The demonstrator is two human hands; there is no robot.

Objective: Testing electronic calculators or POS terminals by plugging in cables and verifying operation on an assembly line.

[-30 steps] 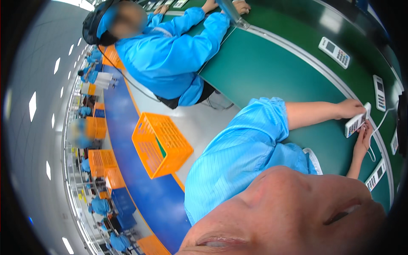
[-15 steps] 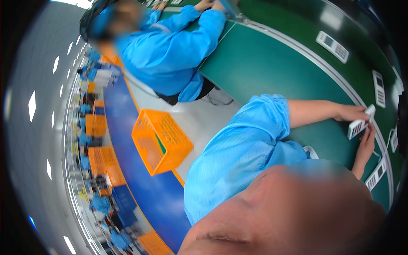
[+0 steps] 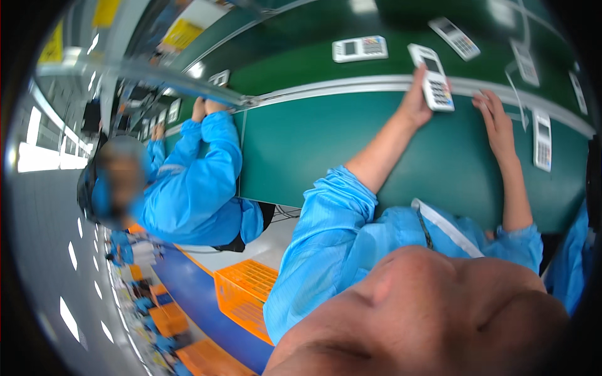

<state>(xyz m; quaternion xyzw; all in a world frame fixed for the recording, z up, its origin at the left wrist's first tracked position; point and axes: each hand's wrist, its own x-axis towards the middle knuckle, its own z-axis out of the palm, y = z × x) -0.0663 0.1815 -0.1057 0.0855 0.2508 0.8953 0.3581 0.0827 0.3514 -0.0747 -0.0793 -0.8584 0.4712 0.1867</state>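
My left hand [image 3: 416,103] grips a white card terminal [image 3: 433,78] by its side, with the keypad and small screen facing up. The terminal is over the metal rail, its far end above the dark green belt. My right hand [image 3: 495,119] is a little to the right, apart from the terminal, fingers spread and holding nothing. Beside that hand a second white terminal [image 3: 542,141] lies on the green bench top [image 3: 313,150]. A white cable [image 3: 517,94] runs down between them.
Beyond the rail [image 3: 351,84], several more white terminals lie on the belt, one [image 3: 360,48] left of the held one and another [image 3: 454,39] behind it. A co-worker in blue [image 3: 188,200] sits at the bench to the left. An orange crate [image 3: 248,294] stands behind.
The view has turned toward the bench. Both hands were close together around a white terminal; now my left hand alone holds one at the rail, and my right hand is apart from it.
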